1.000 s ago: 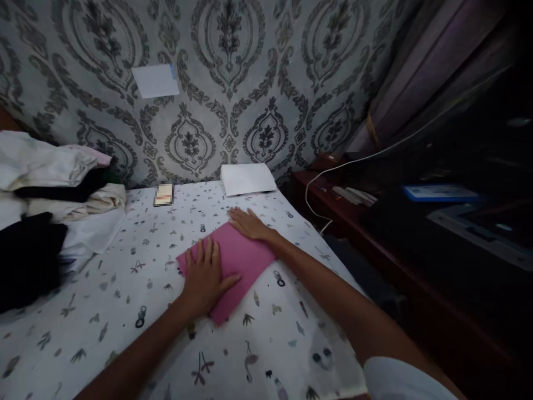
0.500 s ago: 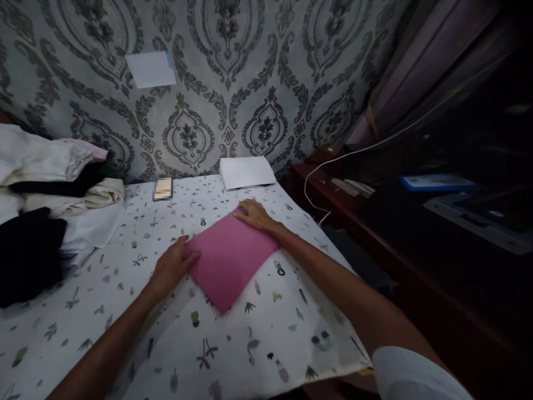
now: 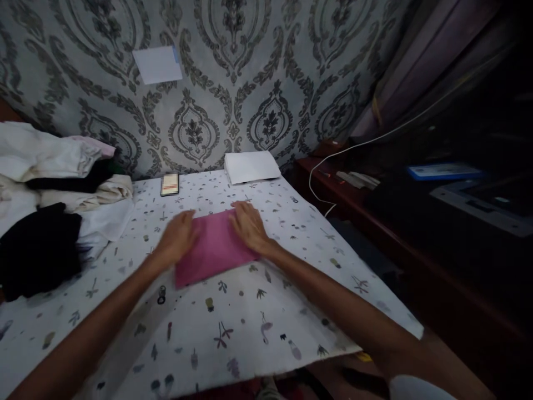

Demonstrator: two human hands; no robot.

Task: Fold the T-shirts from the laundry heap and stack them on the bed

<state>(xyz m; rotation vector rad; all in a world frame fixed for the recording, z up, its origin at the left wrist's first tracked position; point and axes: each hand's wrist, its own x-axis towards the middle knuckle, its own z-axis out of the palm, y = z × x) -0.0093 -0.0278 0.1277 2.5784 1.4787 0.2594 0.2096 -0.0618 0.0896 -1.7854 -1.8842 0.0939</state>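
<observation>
A sheet of pink paper (image 3: 216, 244), perhaps folded, lies on the patterned white cloth in front of me. My left hand (image 3: 179, 236), slightly blurred, holds its left edge with the thumb over the top. At the opposite side my right hand (image 3: 250, 228) grips the paper, its fingers together along the right edge and the thumb on the surface. Both palms cover parts of the paper's sides. Its lower left corner points toward me.
A stack of white paper (image 3: 252, 168) sits by the wall, with a phone (image 3: 170, 184) to its left. Clothes (image 3: 50, 166) are piled at the left, including a black garment (image 3: 41, 250). A white cable (image 3: 353, 149) hangs over the dark red furniture (image 3: 306, 166) on the right.
The pink paper has turned clockwise, so its near edge now lies more nearly across my view. My left hand has moved up and my right hand down slightly, both staying at its sides.
</observation>
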